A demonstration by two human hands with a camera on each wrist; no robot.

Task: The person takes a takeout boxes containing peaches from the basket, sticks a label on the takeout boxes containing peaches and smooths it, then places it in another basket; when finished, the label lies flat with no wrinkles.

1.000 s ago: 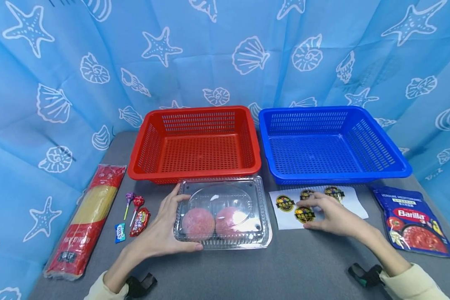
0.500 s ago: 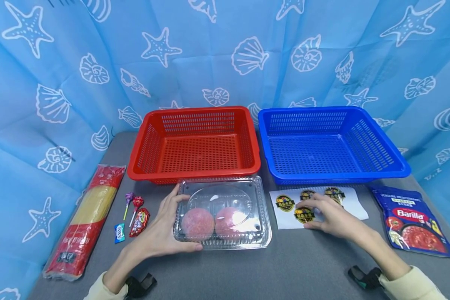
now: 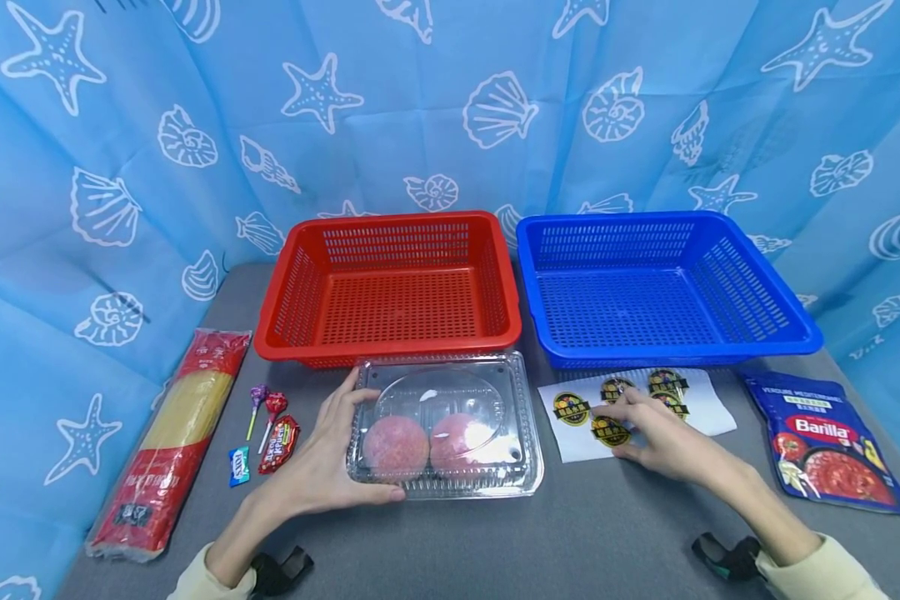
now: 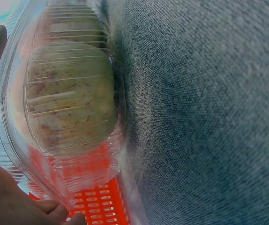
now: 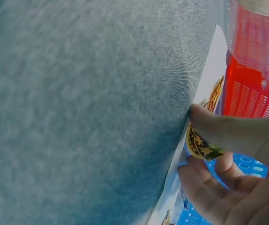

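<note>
Peaches [image 3: 395, 447] lie paired in a clear plastic box [image 3: 450, 379] on a gray desk [image 3: 465, 550], gripped by a person's left hand [image 3: 328, 462], its fingers spread along the left side and its thumb along the near edge. Just beside the box, on its right, a white sticker sheet [image 3: 592, 393] lies in front of a blue basket [image 3: 675, 350]. Over the sheet curves the right hand [image 3: 663, 437], touching it, thumb and forefinger slightly apart at a sticker [image 3: 610, 431]; whether they pinch its edge cannot be told. The sheet looks thin, light and limp, apt to curl or slide, best kept flat by a corner, while a sticker is likely tacky and easily creased, best lifted by its rim. The box should feel light for its bulk, its walls slick and springy, prone to denting under a hard squeeze; the ribbed sides offer the surest hold, and the fruit may bruise or roll. Gold Chinese characters on the round black stickers appear to read 精品水果. At far right, a blue pouch [image 3: 825, 442] carries the name "Barilla"; on the left, a small blue candy [image 3: 240, 466] seems to read "Fox's," though the Cyrillic-looking print on a red-wrapped candy [image 3: 280, 444] is too small to make out.
</note>
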